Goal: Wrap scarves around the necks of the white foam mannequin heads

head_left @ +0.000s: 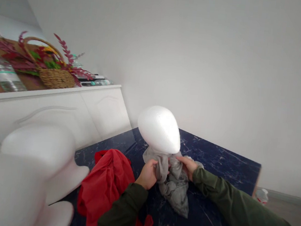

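A white foam mannequin head (160,128) stands on a dark blue marbled table (215,160). A grey scarf (173,186) is wrapped around its neck and hangs down onto the table. My left hand (147,175) grips a bunch of the grey scarf at the left of the neck. My right hand (186,165) holds the scarf at the right of the neck. Both sleeves are dark green. A red cloth (106,187) lies crumpled on the table just left of my left arm.
Another white foam head (40,151) lies close at the lower left. A white cabinet (59,106) along the wall carries a wicker basket of flowers (54,74) and a plastic bottle (4,72). A small bottle (262,195) sits on the floor at right.
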{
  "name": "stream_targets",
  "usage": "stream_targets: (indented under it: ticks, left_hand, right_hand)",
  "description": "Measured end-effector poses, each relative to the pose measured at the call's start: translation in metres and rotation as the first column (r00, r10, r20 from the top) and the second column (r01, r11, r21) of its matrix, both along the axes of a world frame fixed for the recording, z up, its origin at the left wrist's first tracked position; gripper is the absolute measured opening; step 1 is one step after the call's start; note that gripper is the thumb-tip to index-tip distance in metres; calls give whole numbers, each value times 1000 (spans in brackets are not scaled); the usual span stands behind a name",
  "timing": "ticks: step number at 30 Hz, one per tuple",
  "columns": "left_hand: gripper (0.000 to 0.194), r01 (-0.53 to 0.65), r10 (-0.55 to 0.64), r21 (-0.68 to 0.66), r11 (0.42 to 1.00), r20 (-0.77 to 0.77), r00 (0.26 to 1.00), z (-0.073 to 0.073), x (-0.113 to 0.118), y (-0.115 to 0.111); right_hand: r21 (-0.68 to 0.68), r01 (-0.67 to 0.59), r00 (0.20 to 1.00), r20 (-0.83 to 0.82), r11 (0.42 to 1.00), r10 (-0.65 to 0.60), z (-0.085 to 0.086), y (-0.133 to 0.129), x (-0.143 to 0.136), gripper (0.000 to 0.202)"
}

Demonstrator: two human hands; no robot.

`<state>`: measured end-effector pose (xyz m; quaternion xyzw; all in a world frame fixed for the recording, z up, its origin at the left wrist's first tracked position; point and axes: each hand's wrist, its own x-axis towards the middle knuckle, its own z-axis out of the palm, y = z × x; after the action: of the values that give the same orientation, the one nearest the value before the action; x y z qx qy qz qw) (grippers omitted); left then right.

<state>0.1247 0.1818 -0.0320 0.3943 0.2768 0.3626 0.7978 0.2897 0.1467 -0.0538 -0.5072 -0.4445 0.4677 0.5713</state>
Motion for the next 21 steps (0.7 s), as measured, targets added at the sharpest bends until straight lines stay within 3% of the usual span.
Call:
stream_targets:
  ticks: [1,3,5,6,8,10,12,14,15,17,19,21]
  left_hand:
    - [34,-4,4,-20,1000,23,1000,1,-3,2]
    - [38,-18,25,-85,996,82,996,3,-8,6]
    - [38,-15,35,-161,987,123,992,2,-13,9]
    - [37,-8,35,-196,981,130,991,2,-14,10]
    - [36,19,9,-240,971,118,993,1,-15,11]
    - [37,71,-48,-259,963,96,994,1,-15,10]
    - [40,112,-97,-245,963,71,993,0,-14,9]
    - [42,116,-107,-216,970,53,993,1,-14,8]
    - [41,105,-97,-201,974,46,994,1,-13,8]
    - [40,81,-77,-180,980,32,997,3,-14,8]
    - [37,48,-47,-150,988,11,999,3,-13,8]
    - [34,-2,0,-101,995,-16,1000,2,-12,9]
  right_hand:
    - [3,28,999,46,1000,-28,1,-1,1,27]
    - [57,127,958,251,990,-137,5,-1,7,46]
    - [196,219,813,505,956,-290,9,-2,17,66]
    - [272,221,715,608,937,-345,11,-3,21,67]
    - [339,109,580,742,935,-337,13,-9,27,52]
    - [294,-66,484,845,953,-227,11,-19,25,46]
    - [216,-181,377,916,959,-135,6,-32,17,69]
    - [187,-202,293,948,961,-123,1,-45,7,96]
    - [186,-201,270,954,962,-128,-1,-49,2,99]
    - [180,-219,277,954,959,-116,-2,-50,-3,76]
    - [189,-223,341,934,956,-105,0,-42,-1,40]
    - [207,-146,466,877,967,-118,0,-30,6,21]
